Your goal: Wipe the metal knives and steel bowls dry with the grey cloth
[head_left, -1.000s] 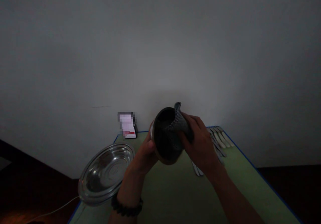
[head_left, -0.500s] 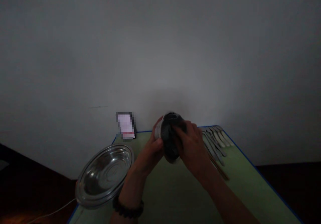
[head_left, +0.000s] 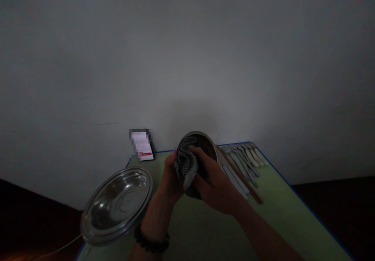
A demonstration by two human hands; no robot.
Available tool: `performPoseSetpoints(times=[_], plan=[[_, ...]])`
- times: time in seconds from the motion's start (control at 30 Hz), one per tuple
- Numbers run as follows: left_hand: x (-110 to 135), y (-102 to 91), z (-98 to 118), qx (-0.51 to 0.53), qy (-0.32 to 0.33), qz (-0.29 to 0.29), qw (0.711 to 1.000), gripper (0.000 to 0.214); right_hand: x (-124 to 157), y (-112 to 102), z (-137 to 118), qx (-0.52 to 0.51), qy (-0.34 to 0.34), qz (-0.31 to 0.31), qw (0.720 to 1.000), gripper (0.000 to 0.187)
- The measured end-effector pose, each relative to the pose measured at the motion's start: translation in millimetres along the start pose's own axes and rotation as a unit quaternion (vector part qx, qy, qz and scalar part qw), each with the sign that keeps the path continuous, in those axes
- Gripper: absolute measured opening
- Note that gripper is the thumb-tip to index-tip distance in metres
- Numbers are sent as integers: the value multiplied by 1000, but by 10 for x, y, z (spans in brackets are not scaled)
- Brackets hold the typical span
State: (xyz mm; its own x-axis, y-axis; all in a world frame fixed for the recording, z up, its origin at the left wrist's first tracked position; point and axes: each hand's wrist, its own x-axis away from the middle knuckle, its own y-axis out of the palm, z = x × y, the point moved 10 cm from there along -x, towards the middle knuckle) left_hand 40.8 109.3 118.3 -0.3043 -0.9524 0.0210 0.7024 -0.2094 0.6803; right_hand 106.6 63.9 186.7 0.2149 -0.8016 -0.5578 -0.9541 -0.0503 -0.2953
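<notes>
A round metal bowl is held up above the table, tilted so that its dark inside faces me. My left hand is closed on the bowl's left side, its fingertips partly hidden. A dark cloth with pale stitching lies bunched over the left part of the rim and into the bowl. The fingers of my right hand pinch that cloth against the bowl. Just right of the bowl, knives and a pair of brown chopsticks rest on the table.
A wide, shiny metal basin sits at the table's left edge. Behind it a phone leans on the wall. Several spoons and forks are lined up at the back right of the green table. A white cable hangs at left.
The bowl has turned, so its rim and inside now show on the right. The cloth and my right hand have moved leftward over the rim. More knives and chopsticks are uncovered.
</notes>
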Motion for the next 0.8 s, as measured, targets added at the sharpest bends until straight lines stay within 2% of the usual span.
performPoseSetpoints(times=[0.13, 0.23, 0.33, 0.4, 0.5, 0.6, 0.67, 0.73, 0.8], plan=[[8, -76, 127, 27, 57, 81, 995, 30, 47, 152, -82, 54, -15, -98, 994, 25], [24, -128, 210, 44, 99, 127, 986, 28, 64, 178, -34, 199, -23, -129, 971, 24], [21, -148, 193, 36, 120, 150, 981, 24, 14, 87, 168, 364, 23, -91, 927, 25], [-2, -81, 120, 20, 121, 125, 985, 23, -27, -17, 291, 412, 62, -35, 909, 28], [-23, 74, -20, -2, 117, 67, 991, 30, -36, -189, 361, 363, 90, 80, 924, 31], [-6, 127, -87, -23, 119, 62, 991, 33, 15, -274, 318, 226, 66, 152, 960, 37], [18, 59, -62, -25, 124, 104, 987, 29, 38, -229, 253, 137, 42, 139, 980, 43], [47, -43, 5, -17, 132, 153, 979, 23, 47, -111, 163, 67, 21, 85, 994, 47], [64, -120, 110, -15, 145, 174, 974, 19, 57, 25, 48, 20, -1, 22, 1000, 47]])
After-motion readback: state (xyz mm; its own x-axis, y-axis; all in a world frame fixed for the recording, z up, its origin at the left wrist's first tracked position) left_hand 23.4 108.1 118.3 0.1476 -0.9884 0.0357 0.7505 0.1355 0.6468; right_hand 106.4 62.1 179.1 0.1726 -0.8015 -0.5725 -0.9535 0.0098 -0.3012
